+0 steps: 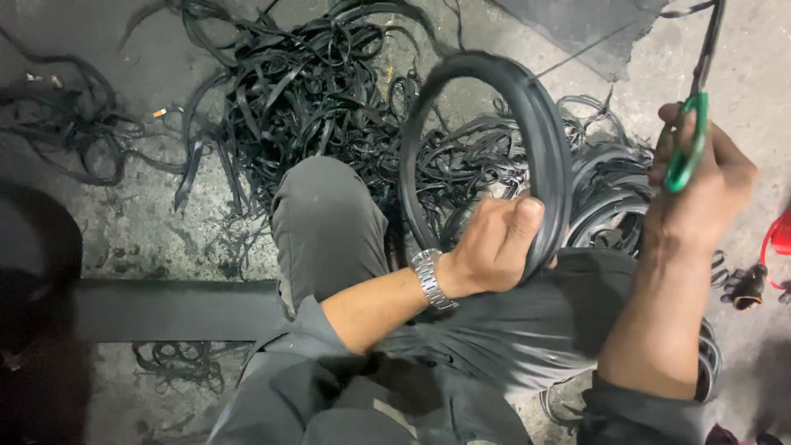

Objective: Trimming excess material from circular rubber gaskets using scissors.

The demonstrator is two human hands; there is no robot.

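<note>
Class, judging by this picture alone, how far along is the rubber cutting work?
Done: a large heap of cut black strips lies on the floor. In hand: the left hand holds a rubber ring upright, while the right hand holds green-handled scissors. Left: the ring looks whole, and more rings are piled behind it.
</note>
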